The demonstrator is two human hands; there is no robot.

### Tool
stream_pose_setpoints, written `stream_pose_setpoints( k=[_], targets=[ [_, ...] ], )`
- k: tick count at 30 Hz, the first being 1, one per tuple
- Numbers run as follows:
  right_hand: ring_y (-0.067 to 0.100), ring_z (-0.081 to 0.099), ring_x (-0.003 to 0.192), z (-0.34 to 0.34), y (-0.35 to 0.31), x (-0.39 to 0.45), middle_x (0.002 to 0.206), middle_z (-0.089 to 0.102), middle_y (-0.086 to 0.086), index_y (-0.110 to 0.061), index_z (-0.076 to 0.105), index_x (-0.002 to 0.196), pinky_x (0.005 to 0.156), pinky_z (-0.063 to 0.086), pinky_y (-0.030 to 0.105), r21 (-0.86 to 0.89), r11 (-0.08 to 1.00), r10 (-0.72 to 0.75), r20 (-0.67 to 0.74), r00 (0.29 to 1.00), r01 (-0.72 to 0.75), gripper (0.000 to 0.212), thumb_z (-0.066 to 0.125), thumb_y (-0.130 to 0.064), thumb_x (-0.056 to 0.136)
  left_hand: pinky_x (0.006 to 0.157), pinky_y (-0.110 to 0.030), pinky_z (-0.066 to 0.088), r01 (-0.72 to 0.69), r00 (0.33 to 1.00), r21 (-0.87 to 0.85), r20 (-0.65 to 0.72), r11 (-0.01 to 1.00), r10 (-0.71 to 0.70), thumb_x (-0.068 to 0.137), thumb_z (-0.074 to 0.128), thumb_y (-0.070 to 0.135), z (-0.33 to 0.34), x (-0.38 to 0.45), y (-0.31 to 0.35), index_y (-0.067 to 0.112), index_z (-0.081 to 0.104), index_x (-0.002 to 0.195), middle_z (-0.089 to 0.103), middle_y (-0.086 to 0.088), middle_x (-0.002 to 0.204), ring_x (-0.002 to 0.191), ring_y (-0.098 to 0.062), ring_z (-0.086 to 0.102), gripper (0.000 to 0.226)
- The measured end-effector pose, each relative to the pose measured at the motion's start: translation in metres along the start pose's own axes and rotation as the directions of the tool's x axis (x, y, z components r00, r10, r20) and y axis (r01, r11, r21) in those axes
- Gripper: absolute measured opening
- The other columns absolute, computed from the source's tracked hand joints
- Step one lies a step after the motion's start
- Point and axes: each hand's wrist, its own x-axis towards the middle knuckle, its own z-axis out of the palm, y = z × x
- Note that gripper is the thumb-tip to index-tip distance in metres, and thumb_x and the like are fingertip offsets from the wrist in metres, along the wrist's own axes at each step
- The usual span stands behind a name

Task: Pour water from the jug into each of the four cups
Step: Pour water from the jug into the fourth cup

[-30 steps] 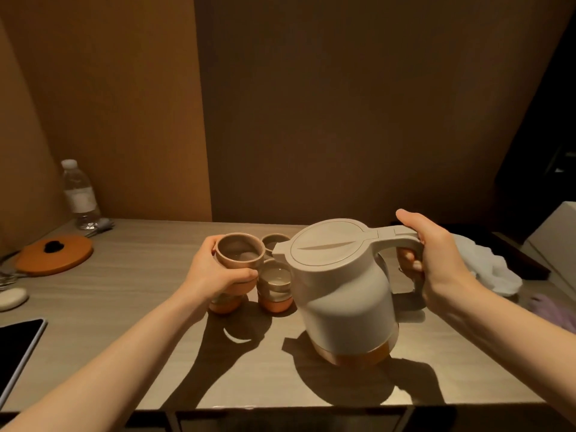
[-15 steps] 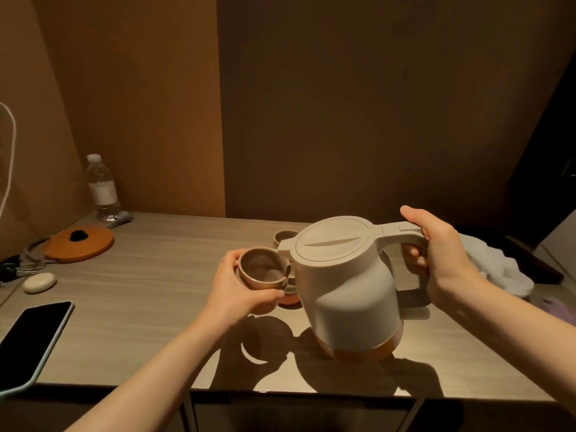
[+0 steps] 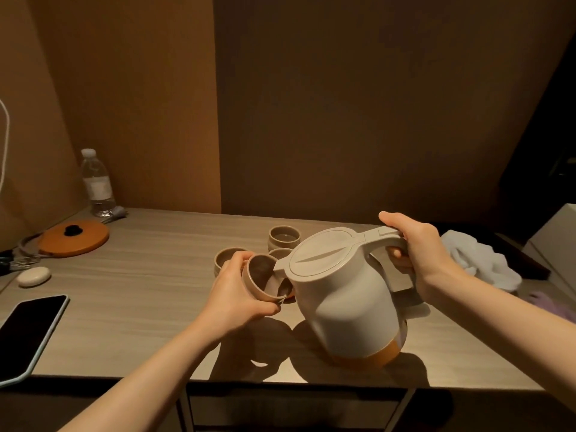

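Note:
My right hand [image 3: 417, 254] grips the handle of a cream jug [image 3: 339, 300] with an orange base, tilted left above the table. Its spout sits over a small beige cup [image 3: 260, 277], which my left hand [image 3: 232, 291] holds tilted towards the spout, off the table. Three more beige cups stand behind: one to the left [image 3: 225, 258], one at the back [image 3: 283, 237], and one [image 3: 280, 252] mostly hidden behind the held cup and the jug's lid. I cannot see a stream of water.
On the wooden table [image 3: 140, 291], an orange lid [image 3: 74, 237] and a water bottle [image 3: 97, 183] sit far left. A white oval object [image 3: 33, 276] and a dark phone [image 3: 26, 335] lie near the left front edge. White cloth [image 3: 480, 260] lies right of the jug.
The jug has tilted further left with its base lifted. My left hand has brought the cup down and tipped it under the spout. The view has shifted left.

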Motion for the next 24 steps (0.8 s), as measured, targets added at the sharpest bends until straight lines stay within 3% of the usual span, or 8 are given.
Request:
stream_pose_setpoints(
  k=[4, 11, 24],
  targets=[
    [0.010, 0.037, 0.040, 0.000, -0.002, 0.001, 0.044, 0.044, 0.001, -0.019, 0.055, 0.041, 0.048, 0.031, 0.026, -0.024, 1.000, -0.010, -0.011, 1.000, 0.009, 0.052, 0.060, -0.046, 0.085, 0.078, -0.020, 0.044, -0.006, 1.000, 0.008, 0.017, 1.000, 0.006, 0.046, 0.092, 0.024, -0.001, 0.002, 0.003, 0.035, 0.040, 0.116, 0.048, 0.025, 0.103, 0.106, -0.011, 0.052, 0.089],
    [0.008, 0.034, 0.035, -0.002, -0.003, 0.002, 0.040, 0.042, -0.002, -0.020, 0.054, 0.039, 0.041, 0.029, 0.021, -0.057, 0.998, -0.029, 0.032, 0.999, 0.031, 0.053, 0.060, -0.041, 0.087, 0.089, -0.045, 0.052, 0.018, 0.999, 0.095, 0.044, 0.995, -0.022, 0.046, 0.091, 0.024, -0.003, 0.003, 0.011, 0.031, 0.042, 0.120, 0.054, 0.007, 0.117, 0.116, -0.024, 0.048, 0.089],
    [0.008, 0.037, 0.036, 0.003, -0.005, 0.009, 0.042, 0.043, 0.000, -0.020, 0.053, 0.039, 0.041, 0.032, 0.020, -0.152, 0.986, -0.050, 0.080, 0.996, 0.062, 0.053, 0.061, -0.039, 0.087, 0.094, -0.044, 0.049, -0.002, 0.998, 0.163, 0.066, 0.987, -0.009, 0.049, 0.091, 0.028, 0.001, 0.003, 0.014, 0.028, 0.043, 0.123, 0.054, 0.009, 0.114, 0.114, -0.022, 0.050, 0.089]
  ],
)
